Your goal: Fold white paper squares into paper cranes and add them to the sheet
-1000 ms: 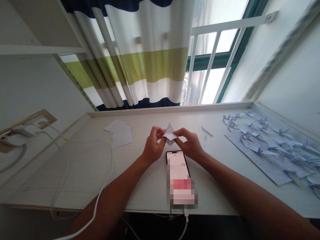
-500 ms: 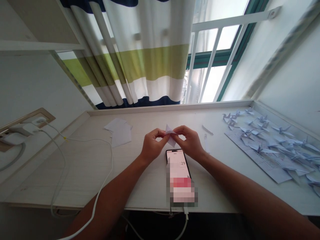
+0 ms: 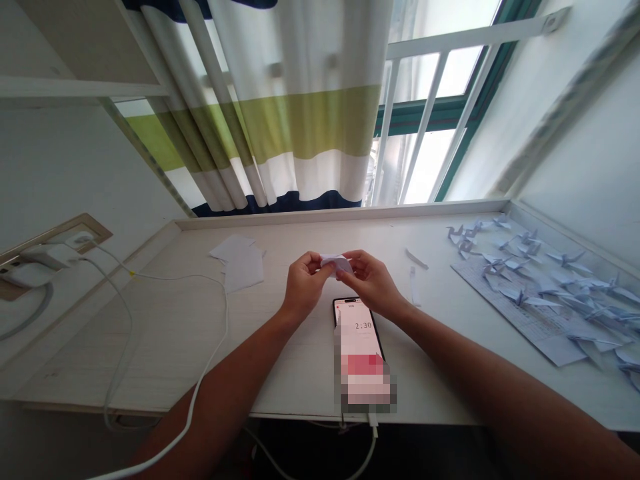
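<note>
A small piece of folded white paper (image 3: 336, 261) is held up over the middle of the desk, pinched from both sides. My left hand (image 3: 306, 285) grips its left part between thumb and fingers. On the right side, my right hand (image 3: 369, 279) has thumb and fingers closed on the same paper. The fingers cover part of the folds, so the exact shape is hard to make out. Just below the hands lies a phone (image 3: 357, 343) with a lit screen and a timer reading 2:30.
Flat paper squares (image 3: 243, 270) lie to the left and two thin paper strips (image 3: 413, 285) to the right. Many folded paper cranes (image 3: 525, 298) cover the right side, some on a printed sheet (image 3: 555, 353). A white cable (image 3: 223, 320) crosses the left desk and arm.
The paper has turned from an upright pointed shape to a flatter, wider one, and both hands have shifted their hold on it. The timer has advanced to 2:30.
</note>
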Motion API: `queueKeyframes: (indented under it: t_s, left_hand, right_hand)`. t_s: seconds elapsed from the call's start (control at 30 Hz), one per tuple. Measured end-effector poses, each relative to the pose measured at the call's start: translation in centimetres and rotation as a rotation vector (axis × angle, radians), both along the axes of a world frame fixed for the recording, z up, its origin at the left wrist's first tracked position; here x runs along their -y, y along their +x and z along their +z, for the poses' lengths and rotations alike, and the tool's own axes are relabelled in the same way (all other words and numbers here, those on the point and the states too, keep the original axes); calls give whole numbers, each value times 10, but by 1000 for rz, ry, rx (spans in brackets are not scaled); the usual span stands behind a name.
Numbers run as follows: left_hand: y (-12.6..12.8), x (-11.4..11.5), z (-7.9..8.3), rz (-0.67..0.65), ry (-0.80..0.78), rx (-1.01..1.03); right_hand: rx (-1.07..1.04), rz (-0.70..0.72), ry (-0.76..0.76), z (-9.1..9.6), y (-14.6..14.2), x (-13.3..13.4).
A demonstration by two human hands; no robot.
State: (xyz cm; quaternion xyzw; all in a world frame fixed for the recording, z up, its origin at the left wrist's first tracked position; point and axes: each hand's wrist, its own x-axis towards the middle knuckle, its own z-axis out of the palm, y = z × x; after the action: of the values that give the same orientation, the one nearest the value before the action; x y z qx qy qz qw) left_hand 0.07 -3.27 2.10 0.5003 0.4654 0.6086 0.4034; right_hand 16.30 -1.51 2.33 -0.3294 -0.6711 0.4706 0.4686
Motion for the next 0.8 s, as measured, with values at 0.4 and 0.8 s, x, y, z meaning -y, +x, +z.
queueKeyframes:
  t_s: [0.4,0.8]
  left_hand:
    - [-10,-3,-1,-74,-35,-267]
    - [-8,-3,-1,-149,-68,-278]
  right_hand:
    - [131,-81,-20,6,6,-2]
    - [221,-245,92,9,12,-3]
